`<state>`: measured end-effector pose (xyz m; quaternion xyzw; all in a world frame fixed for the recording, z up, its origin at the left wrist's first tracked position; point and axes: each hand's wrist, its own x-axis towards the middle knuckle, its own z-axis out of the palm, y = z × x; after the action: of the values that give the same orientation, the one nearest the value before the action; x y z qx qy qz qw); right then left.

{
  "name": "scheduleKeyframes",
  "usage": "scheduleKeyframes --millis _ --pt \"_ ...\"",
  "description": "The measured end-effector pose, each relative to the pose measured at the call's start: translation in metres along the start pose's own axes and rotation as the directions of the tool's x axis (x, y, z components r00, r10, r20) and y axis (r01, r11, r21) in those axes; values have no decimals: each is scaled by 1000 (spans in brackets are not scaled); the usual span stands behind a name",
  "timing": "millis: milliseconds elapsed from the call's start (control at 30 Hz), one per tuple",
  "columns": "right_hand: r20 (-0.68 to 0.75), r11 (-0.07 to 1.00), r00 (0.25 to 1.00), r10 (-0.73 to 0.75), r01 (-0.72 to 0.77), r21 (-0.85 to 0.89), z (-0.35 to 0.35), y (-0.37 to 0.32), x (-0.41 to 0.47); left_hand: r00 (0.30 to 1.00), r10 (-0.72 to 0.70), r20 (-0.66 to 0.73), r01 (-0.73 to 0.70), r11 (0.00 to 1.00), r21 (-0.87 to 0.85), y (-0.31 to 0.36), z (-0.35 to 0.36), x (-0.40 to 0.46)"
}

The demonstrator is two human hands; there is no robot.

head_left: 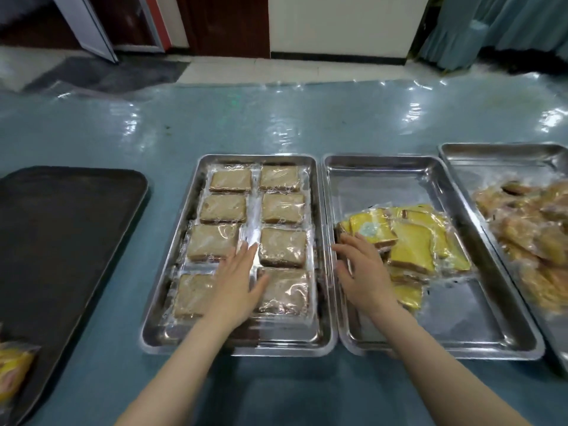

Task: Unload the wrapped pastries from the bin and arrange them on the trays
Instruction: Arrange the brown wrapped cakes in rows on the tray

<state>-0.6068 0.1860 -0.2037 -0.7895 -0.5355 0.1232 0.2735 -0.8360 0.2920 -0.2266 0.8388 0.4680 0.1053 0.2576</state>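
A steel tray (159, 333) in the middle holds several wrapped brown pastries (283, 246) laid in two neat columns. My left hand (238, 278) lies flat and open over the tray's lower middle, fingers between the two columns. To its right a second steel tray (384, 173) holds a loose heap of yellow wrapped pastries (412, 244). My right hand (362, 269) is open, its fingers spread at the heap's left edge, touching the packets. Nothing is gripped in either hand.
A third steel tray (491, 155) at the far right carries a pile of orange-brown wrapped pastries (534, 229). A dark tray (61, 229) lies at the left with a yellow packet (12, 373) at its near corner. A glossy blue cover (276, 118) is on the table.
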Motion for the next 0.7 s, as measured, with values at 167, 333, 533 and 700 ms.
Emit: scheduleKeyframes --millis 167,333,533,700 --pt "-17 998 998 -68 68 3 -39 47 15 983 -184 21 173 951 257 21 35 17" --pt "54 969 968 -244 246 -35 -51 63 40 972 -228 54 190 902 387 35 66 11" --pt "242 905 879 -412 426 -9 -17 35 50 963 -264 54 226 900 373 42 74 -8" --pt "473 851 782 -406 512 -116 32 0 64 955 -273 118 207 895 396 43 66 -14"
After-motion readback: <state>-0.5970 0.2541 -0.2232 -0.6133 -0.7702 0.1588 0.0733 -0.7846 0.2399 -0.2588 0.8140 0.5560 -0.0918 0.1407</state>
